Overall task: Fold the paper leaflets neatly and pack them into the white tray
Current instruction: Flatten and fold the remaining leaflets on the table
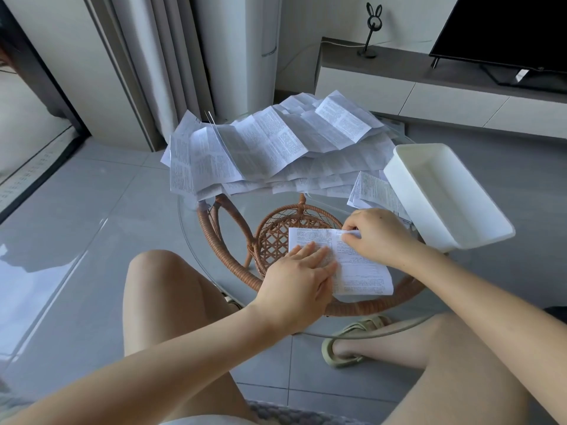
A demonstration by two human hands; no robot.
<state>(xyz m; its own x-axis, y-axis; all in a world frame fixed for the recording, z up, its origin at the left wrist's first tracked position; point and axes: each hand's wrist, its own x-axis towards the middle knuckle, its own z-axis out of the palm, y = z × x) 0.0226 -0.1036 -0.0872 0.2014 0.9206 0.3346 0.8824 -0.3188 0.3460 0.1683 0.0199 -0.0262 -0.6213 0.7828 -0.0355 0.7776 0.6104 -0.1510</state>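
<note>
White leaflets (276, 145) are carrying dense grey print; the tray (454, 185) is showing plain white. The clear glass desk (264, 200) is revealing a brown, lattice-woven rattan base (276, 240) over grey floor tiles (92, 240); the sandal (352, 332) is appearing pale green.

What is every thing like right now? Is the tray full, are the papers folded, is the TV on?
leaflet under the hands, partly folded, lying on the glass table
leaflet pile, unfolded and creased, heaped at the far side
white tray, empty, tilted, resting partly on leaflets
left hand, flat, pressing the leaflet
right hand, fingers pinching the leaflet's top edge
TV, screen dark
</note>
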